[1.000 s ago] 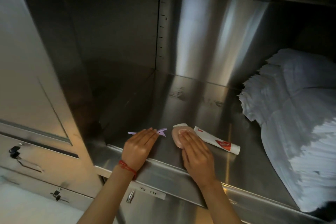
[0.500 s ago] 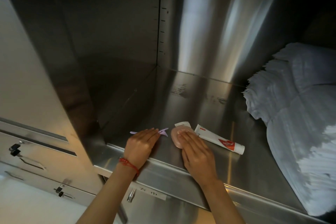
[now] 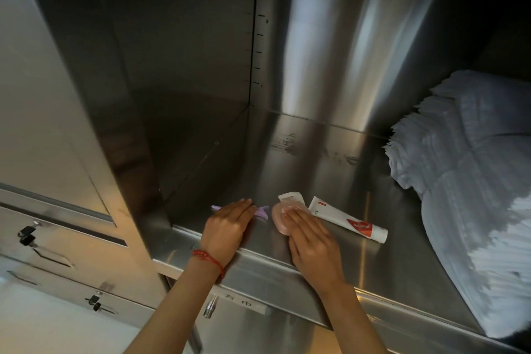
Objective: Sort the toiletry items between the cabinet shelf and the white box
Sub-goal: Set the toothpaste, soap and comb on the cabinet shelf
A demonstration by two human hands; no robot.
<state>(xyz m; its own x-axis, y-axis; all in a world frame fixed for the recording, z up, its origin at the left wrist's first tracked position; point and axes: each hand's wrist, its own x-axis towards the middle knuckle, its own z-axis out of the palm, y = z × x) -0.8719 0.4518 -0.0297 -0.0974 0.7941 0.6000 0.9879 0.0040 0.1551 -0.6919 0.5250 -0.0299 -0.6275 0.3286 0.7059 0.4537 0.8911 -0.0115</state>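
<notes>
Both hands reach into a steel cabinet and rest near the front edge of the cabinet shelf (image 3: 330, 181). The left hand (image 3: 228, 227) lies flat with straight fingers on a thin purple item (image 3: 263, 211). It pokes out on both sides of the hand, so it runs left to right along the front edge. What it is cannot be told for sure.

The right hand (image 3: 310, 241) lies flat too, its straight fingers pressing on a round pink soap (image 3: 277, 217). Neither hand has closed on anything yet. A small clear packet (image 3: 290, 198) sits just behind the soap.

Just to the right of the right hand lies a white toothpaste tube (image 3: 344, 220). It slants from back left to front right, and its cap end points to the right. It has red marks, but the words are too small to read. The right hand is the nearer one to it.

A stack of white towels (image 3: 471, 181) fills the right side of the shelf. A label under the shelf reads "方巾". The white box is not in view.
</notes>
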